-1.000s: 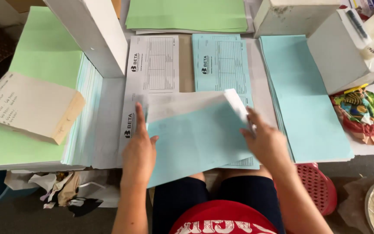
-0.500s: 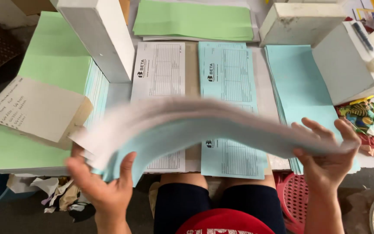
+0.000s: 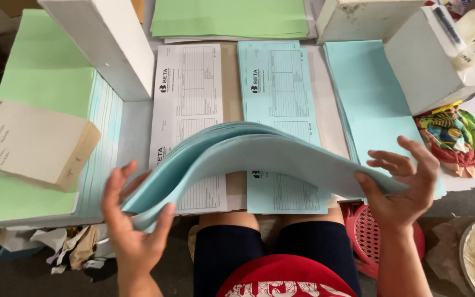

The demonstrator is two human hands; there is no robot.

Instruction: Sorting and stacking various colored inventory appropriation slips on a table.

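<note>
Arching above the white printed form sheet (image 3: 188, 104): thick bowed sheaf of pale blue paper (image 3: 259, 157), left hand (image 3: 133, 231) pinching its near-left corner, right hand (image 3: 399, 187) loosely cupping its right edge, fingers spread.

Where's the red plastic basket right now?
In the head view, the red basket sits low at the right, below the table edge, just under the right hand and beside the person's knee.

White form stack (image 3: 191, 93) beside blue form stack (image 3: 279, 88) on table; green sheets (image 3: 232, 16) at top; plain blue pile (image 3: 372, 99) at right; white blocks (image 3: 103, 44); red stool (image 3: 372, 231) below.
</note>
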